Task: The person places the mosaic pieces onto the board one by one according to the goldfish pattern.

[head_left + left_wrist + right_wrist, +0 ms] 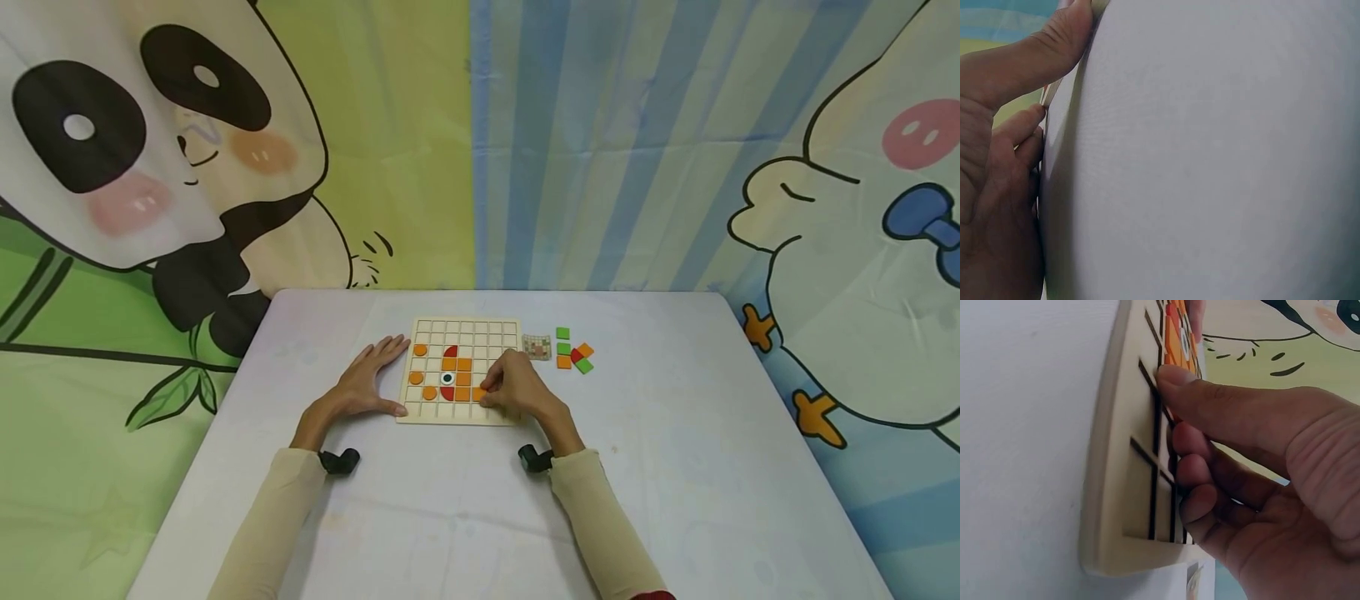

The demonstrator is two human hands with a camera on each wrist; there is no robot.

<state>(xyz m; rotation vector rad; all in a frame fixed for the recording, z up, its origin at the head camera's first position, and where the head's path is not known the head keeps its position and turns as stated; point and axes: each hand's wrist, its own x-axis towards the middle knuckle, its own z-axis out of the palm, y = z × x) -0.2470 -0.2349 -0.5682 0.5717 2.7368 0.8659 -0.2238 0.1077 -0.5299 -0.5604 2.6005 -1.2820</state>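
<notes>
A pale wooden grid board (429, 331) lies on the table, bearing orange squares (463, 379), orange discs (421, 350), red quarter-round pieces (451, 352) and a white piece with a dark dot (447, 378). My right hand (521, 387) pinches an orange square tile (478, 394) low over the grid, beside the row of orange squares. From the right wrist, the thumb (1179, 378) and curled fingers show close to the board's face. Along the board's left edge my left hand (363, 385) rests with fingers spread, its thumb at the near left corner.
Right of the board lies a small patterned card (537, 347). Beyond it are several loose tiles: green squares (562, 333), orange squares (564, 362) and a red piece (576, 355). The white table (465, 525) meets printed cloth walls behind.
</notes>
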